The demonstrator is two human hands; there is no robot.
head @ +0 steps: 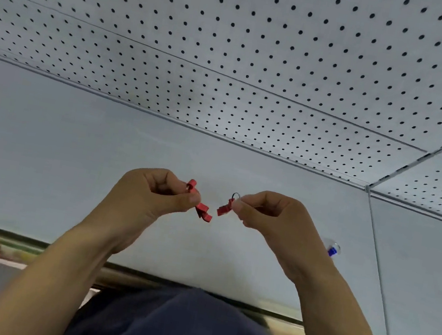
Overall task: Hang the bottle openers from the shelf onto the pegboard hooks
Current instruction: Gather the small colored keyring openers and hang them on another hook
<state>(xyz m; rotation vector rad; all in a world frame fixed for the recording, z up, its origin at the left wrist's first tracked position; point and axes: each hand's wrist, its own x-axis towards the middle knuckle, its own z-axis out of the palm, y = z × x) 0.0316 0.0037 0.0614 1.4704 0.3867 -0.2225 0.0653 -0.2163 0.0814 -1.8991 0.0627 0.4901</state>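
Two red bottle openers, one pinched in each closed grip: left hand [156,194], right hand [267,214], below the pegboard [234,51].

a single wide-angle view is given from the head, aimed forward and down over the torso. both hands [154,194] [267,217] are seen close, mid-frame; the shelf [66,169] and pegboard [237,37] are seen beyond, bent by the lens.

matt perforated pegboard [237,37], matt red bottle openers [203,210], thin metal ring [235,195]
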